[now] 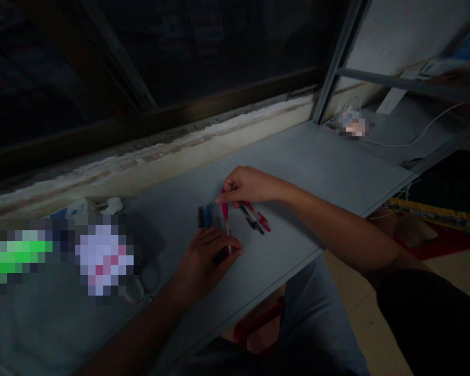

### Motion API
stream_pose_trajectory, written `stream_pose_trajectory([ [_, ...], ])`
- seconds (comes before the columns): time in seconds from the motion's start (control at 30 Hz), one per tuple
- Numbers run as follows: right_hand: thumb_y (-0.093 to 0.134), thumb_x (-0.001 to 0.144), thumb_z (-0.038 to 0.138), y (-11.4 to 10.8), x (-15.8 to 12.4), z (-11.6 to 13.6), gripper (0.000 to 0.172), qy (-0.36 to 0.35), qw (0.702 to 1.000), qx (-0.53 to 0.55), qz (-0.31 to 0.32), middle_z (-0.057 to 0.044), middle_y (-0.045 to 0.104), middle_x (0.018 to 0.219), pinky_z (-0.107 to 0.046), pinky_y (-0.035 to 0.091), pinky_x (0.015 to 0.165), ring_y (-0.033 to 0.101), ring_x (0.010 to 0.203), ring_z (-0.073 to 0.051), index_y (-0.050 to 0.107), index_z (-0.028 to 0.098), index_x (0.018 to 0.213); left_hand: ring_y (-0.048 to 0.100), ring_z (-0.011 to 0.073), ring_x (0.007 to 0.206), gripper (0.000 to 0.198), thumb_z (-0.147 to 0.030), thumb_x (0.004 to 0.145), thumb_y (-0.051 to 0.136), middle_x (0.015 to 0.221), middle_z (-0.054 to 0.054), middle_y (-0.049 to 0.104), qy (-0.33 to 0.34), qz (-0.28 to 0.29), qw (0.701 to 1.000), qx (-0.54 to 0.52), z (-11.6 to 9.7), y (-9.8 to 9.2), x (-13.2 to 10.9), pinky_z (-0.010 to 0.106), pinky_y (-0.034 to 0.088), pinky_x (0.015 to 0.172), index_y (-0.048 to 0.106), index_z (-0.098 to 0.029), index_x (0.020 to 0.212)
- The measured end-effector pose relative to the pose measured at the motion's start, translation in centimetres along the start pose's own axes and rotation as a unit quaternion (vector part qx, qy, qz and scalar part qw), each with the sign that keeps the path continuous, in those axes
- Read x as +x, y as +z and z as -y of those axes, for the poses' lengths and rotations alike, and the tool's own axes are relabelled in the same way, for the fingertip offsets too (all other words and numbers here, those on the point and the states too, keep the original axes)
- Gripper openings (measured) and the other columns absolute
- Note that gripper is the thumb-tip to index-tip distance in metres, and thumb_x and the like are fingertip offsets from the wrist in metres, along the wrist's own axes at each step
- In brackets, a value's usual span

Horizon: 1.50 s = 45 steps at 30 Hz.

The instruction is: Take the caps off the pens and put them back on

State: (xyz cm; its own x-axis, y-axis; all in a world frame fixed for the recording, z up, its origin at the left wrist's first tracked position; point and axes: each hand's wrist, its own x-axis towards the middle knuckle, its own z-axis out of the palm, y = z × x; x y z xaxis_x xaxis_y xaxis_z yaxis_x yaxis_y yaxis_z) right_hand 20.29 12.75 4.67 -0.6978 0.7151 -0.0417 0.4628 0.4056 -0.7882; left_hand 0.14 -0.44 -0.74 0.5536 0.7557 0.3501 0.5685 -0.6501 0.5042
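**Pen, red** [224, 213]: long axis running near-far above the desk [297, 156], red end away from the person. Right hand [250, 185]: fingertips pinching far end. Left hand [207, 256]: closed round near end. Just beside: black pen [201, 216], blue pen [208, 215], red-and-black pens [254, 218]. Pen markings too small to read.

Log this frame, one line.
left hand: holds red pen | right hand: pinches its upper end | nearby: blue pen, red-black pens | on: grey desk

Black short sleeve [426, 324] at the upper right arm; right forearm [337, 230] and right hand [250, 185] bare; pale grey-blue trousers [317, 313] below.
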Motion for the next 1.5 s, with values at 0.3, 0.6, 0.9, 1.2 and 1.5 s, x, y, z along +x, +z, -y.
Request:
stream_pose_trajectory([
  [0.3, 0.070, 0.094, 0.038, -0.19, -0.35, 0.72, 0.034, -0.015, 1.000, -0.017, -0.017, 0.001, 0.066, 0.061, -0.024, 0.034, 0.060, 0.051, 0.053, -0.007, 0.067, 0.012, 0.072, 0.070, 0.0193, 0.088, 0.006, -0.026, 0.098, 0.069, 0.093, 0.002, 0.075, 0.004, -0.014, 1.000, 0.003, 0.14, 0.22, -0.15, 0.035, 0.050, 0.085, 0.071, -0.024, 0.104],
  [0.6, 0.070, 0.095, 0.033, 0.11, -0.31, 0.77, 0.029, -0.036, 0.997, -0.057, -0.027, 0.002, 0.063, 0.063, -0.025, 0.035, 0.064, 0.051, 0.056, -0.008, 0.067, 0.013, 0.074, 0.068, 0.0168, 0.080, 0.004, -0.025, 0.099, 0.068, 0.086, 0.000, 0.075, 0.001, -0.005, 1.000, 0.002, 0.40, 0.11, -0.20, 0.034, 0.048, 0.083, 0.071, -0.024, 0.097],
  [0.9, 0.069, 0.096, 0.033, 0.19, -0.35, 1.06, 0.029, -0.049, 0.995, -0.085, -0.032, 0.002, 0.062, 0.063, -0.026, 0.035, 0.065, 0.050, 0.057, -0.008, 0.066, 0.012, 0.076, 0.066, 0.0157, 0.078, 0.006, -0.027, 0.101, 0.067, 0.084, -0.002, 0.072, 0.007, 0.000, 1.000, 0.009, 0.43, 0.21, -0.20, 0.034, 0.047, 0.082, 0.070, -0.023, 0.097],
  [1.2, 0.069, 0.096, 0.030, 0.32, -0.21, 0.73, 0.025, -0.052, 0.994, -0.090, -0.025, 0.000, 0.066, 0.068, -0.026, 0.037, 0.070, 0.053, 0.061, -0.008, 0.068, 0.011, 0.079, 0.068, 0.0168, 0.083, 0.008, -0.028, 0.098, 0.071, 0.089, -0.001, 0.072, 0.006, -0.003, 1.000, -0.001, 0.35, 0.28, -0.39, 0.034, 0.048, 0.084, 0.069, -0.023, 0.105],
  [1.5, 0.069, 0.097, 0.032, 0.42, -0.20, 0.83, 0.027, -0.052, 0.994, -0.090, -0.021, 0.000, 0.067, 0.068, -0.026, 0.036, 0.069, 0.053, 0.061, -0.008, 0.070, 0.011, 0.081, 0.065, 0.0157, 0.075, 0.007, -0.026, 0.100, 0.067, 0.080, -0.002, 0.071, 0.013, -0.004, 1.000, -0.005, 0.22, 0.11, -0.05, 0.033, 0.047, 0.080, 0.069, -0.022, 0.095],
])
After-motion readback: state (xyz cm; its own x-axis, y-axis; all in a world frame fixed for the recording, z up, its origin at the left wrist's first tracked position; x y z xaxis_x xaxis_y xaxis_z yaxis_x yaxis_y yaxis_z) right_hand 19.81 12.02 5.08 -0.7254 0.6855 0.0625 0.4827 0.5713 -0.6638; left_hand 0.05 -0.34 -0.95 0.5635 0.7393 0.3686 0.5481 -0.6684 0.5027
